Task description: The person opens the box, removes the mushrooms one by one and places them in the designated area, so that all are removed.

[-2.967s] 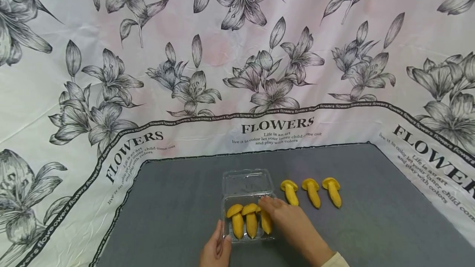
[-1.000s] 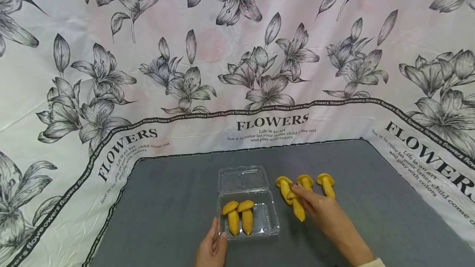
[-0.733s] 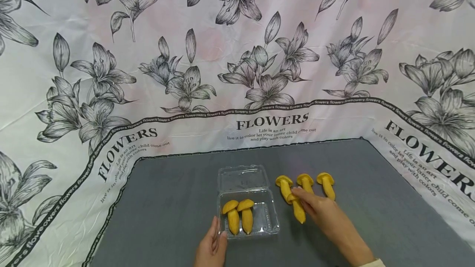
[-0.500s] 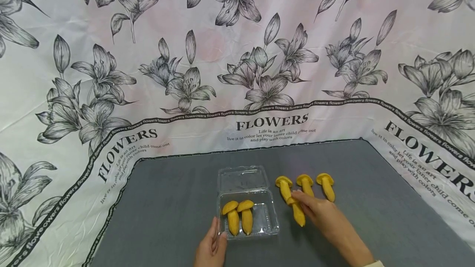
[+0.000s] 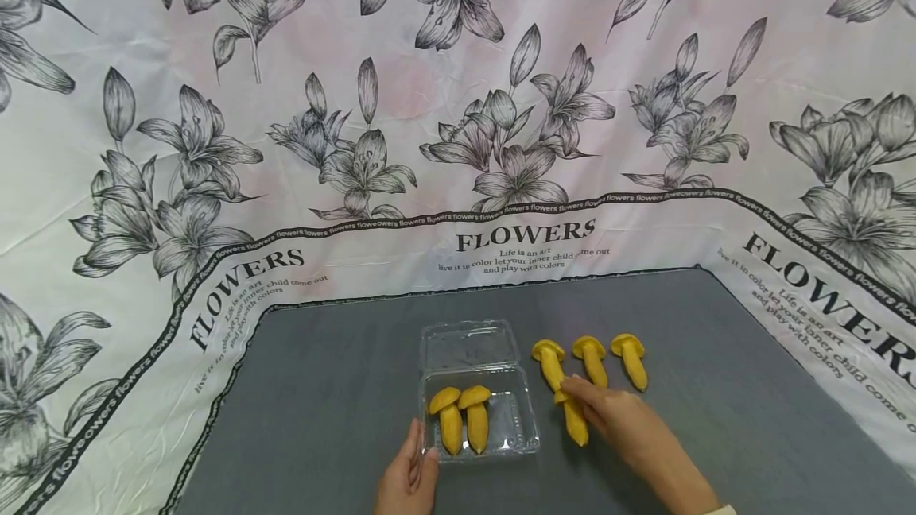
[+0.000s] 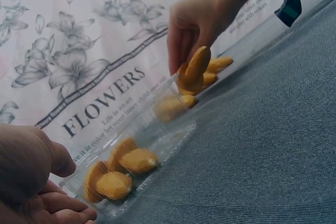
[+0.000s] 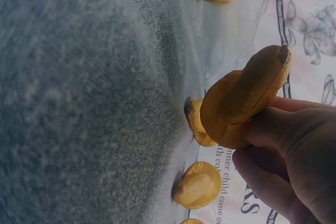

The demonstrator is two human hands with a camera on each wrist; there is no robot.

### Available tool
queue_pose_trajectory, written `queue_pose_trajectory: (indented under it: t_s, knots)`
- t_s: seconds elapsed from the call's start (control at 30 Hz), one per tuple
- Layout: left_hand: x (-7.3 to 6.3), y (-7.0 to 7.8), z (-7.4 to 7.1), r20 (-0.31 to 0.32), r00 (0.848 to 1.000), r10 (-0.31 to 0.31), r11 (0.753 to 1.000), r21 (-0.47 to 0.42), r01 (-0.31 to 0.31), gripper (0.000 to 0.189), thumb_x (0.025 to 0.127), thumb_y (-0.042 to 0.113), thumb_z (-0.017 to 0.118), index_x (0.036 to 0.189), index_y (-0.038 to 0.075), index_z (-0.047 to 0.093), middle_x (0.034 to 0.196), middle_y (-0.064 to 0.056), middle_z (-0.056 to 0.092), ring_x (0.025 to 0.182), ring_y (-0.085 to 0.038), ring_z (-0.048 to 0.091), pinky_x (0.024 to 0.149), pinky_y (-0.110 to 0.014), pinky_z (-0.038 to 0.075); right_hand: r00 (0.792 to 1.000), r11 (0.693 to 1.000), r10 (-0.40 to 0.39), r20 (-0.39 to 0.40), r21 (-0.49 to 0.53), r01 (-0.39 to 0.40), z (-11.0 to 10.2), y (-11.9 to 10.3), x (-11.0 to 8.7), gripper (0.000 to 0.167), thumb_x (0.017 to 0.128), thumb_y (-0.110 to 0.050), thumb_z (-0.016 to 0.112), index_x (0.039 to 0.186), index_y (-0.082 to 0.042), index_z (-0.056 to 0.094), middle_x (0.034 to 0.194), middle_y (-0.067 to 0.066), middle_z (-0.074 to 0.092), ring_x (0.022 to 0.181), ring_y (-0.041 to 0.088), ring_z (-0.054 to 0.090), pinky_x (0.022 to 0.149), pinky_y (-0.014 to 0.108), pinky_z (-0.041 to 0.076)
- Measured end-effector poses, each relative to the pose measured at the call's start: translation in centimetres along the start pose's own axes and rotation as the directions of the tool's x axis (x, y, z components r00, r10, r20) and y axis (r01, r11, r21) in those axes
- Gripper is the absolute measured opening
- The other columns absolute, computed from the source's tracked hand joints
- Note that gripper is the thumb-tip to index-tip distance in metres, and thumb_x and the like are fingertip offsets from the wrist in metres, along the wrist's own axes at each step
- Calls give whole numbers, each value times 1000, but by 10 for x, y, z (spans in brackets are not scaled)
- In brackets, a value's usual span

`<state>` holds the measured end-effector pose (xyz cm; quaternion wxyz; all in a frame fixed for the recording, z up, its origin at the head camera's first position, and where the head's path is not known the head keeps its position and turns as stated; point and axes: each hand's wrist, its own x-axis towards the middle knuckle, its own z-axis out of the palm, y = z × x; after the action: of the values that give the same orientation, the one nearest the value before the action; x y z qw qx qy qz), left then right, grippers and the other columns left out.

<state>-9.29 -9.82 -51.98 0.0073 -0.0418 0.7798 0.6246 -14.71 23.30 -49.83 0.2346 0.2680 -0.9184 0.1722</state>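
My right hand (image 5: 619, 420) pinches a yellow mushroom (image 7: 247, 95) by its cap, between thumb and fingers. In the head view its stem points toward the front, right of a clear plastic clamshell box (image 5: 529, 420). The held mushroom is raised above the grey surface in the left wrist view. My left hand (image 5: 409, 474) holds the box at its front left corner, with thumb and fingers at the rim. Inside the box, two yellow mushrooms lie side by side, the left one (image 5: 450, 424) and the right one (image 5: 477, 424), caps away from me.
Three more yellow mushrooms lie in a row behind my right hand: a left one (image 5: 549, 362), a middle one (image 5: 591, 358) and a right one (image 5: 631, 362). The box lid (image 5: 468, 346) lies folded back. A flower-printed cloth (image 5: 529, 237) borders the grey table surface (image 5: 329, 388).
My right hand has taken the third mushroom out of the box and carried it right, then moved it slightly toward the front. The left hand stays at the box.
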Motion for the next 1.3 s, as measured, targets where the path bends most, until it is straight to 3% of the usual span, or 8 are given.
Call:
queue_pose_trajectory:
  t_s: [0.17,0.37,0.67,1.07,1.3]
  knots:
    - [0,-1,1,-5,1000,0,1000,3,0,68,108,18,63,155,-20,32,154,-39,41,140,-52,47,104,-46,56,999,999,34,43,-18,-33,3,0,-3,34,91,-6,82,118,-24,72,105,-1,81,80,13,77,60,28,63]
    - [-2,-2,0,13,1000,0,1000,13,0,69,108,19,63,154,-22,32,154,-40,41,141,-53,46,105,-48,55,990,997,74,118,-26,-72,1,0,-4,28,96,-10,78,118,-27,72,113,-2,80,85,16,78,62,32,65]
    - [-2,-1,0,-1,1000,13,1000,12,-13,68,108,18,63,153,-22,32,153,-40,42,141,-53,46,104,-47,55,995,999,17,101,-39,-13,1,-1,-4,30,94,-8,80,119,-24,74,117,0,80,96,20,79,66,35,66]
    - [-2,2,0,-5,1000,-14,1000,18,14,68,108,19,63,154,-20,33,154,-40,42,141,-52,46,104,-46,56,994,996,-88,61,-17,89,1,4,-5,33,88,-3,83,117,-19,76,117,2,80,95,20,79,64,31,65]
    - [-1,2,1,-4,999,-36,999,29,36,68,109,20,62,155,-20,33,154,-39,42,142,-53,45,105,-48,55,991,997,-80,105,-4,81,-1,7,-7,35,89,-4,83,121,-18,77,121,3,79,101,20,78,69,32,66]
